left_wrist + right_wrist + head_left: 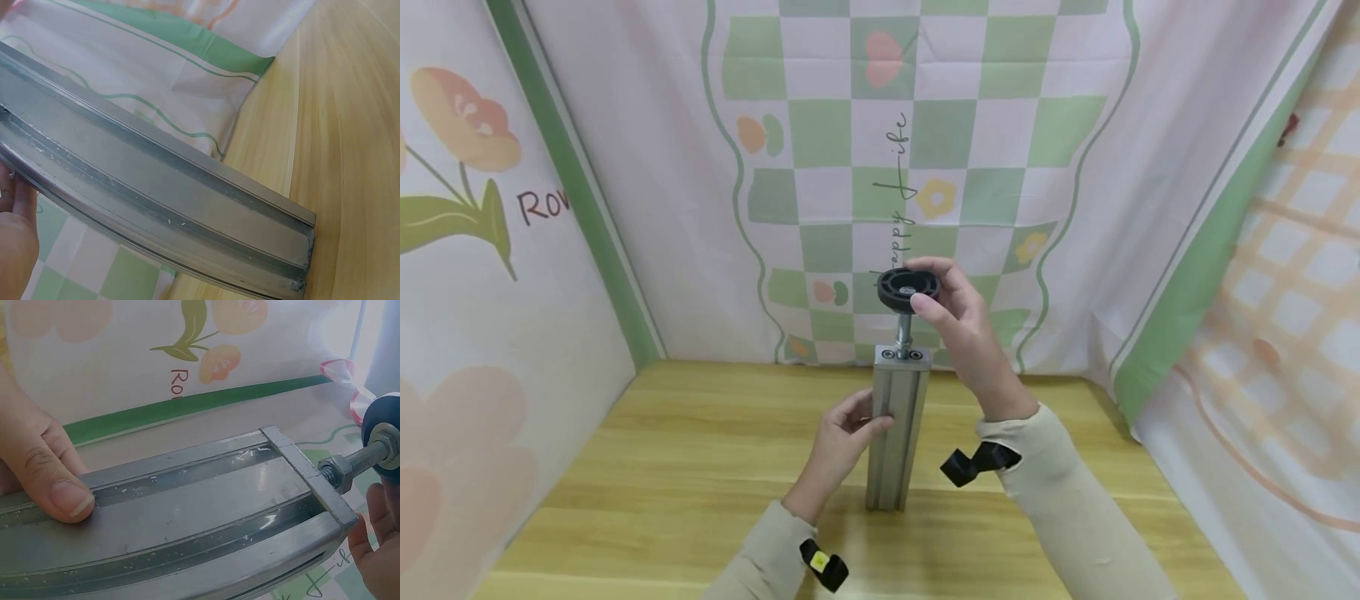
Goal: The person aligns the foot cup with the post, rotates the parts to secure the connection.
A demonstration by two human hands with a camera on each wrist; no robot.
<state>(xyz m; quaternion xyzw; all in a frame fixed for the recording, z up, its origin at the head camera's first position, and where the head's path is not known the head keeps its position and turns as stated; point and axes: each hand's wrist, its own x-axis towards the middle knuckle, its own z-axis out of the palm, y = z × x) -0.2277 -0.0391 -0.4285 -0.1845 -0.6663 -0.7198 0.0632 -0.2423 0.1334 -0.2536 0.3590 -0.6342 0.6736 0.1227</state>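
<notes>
An aluminium profile [893,450] stands upright on the wooden table, slots running along its sides. From its end plate rises a threaded stud [903,331] with a nut [336,472], topped by a black round leveling foot [889,293]. My left hand [838,437] grips the profile around its middle, thumb on the near face and fingers behind. Up at the foot, my right hand [967,333] pinches the black rim between thumb and fingers. Small pale shavings lie in the slots of the profile in both wrist views.
The wooden tabletop [700,467] ends against a hanging checked cloth [820,133] at the back. Printed cloth walls, one at the left [490,317] and one at the right [1270,333], enclose the sides. Black straps circle both wrists.
</notes>
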